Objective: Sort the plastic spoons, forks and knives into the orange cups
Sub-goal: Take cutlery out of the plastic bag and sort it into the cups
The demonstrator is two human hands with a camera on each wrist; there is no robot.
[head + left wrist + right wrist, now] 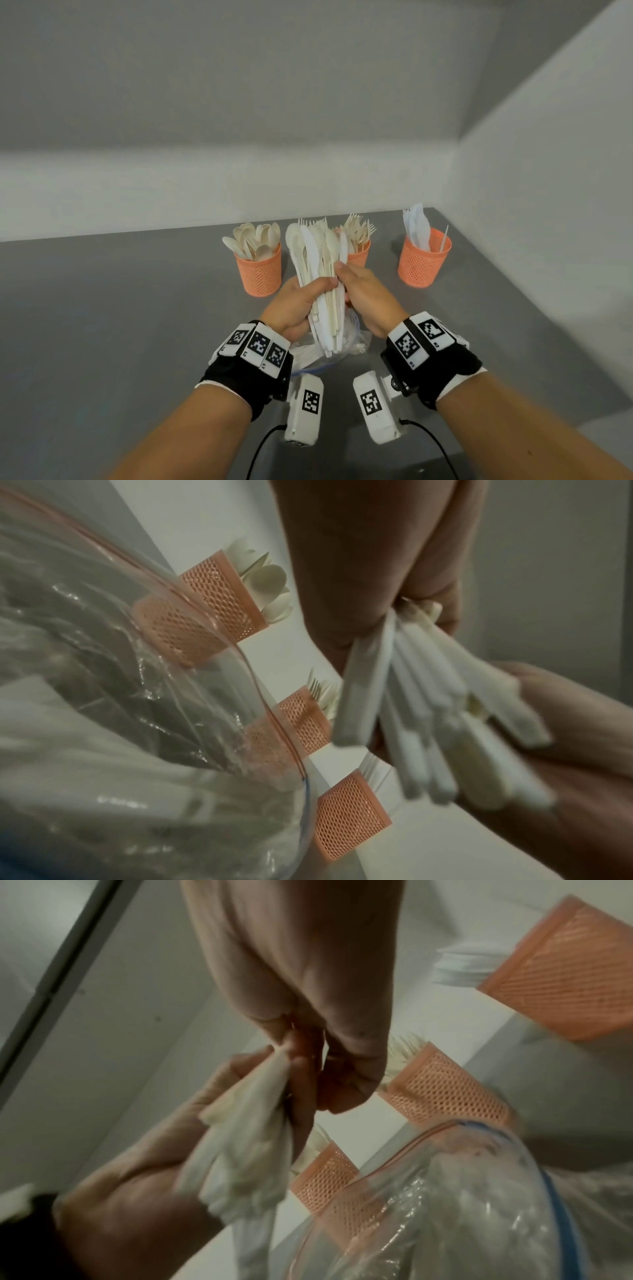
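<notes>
Left hand grips a cutlery bundle upright; right hand pinches into it. Three cups stand just beyond both hands.

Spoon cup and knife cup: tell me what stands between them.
In the head view the fork cup stands between the spoon cup and the knife cup, partly hidden behind the bundle of cutlery held up in both hands.

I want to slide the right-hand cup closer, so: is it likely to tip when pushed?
Probably somewhat. The right cup is open mesh, so likely light, and its knives stand well above the rim, lifting the weight. It holds fewer pieces than the spoon cup, so little ballast. A low push near its base should slide it on the smooth grey table.
</notes>
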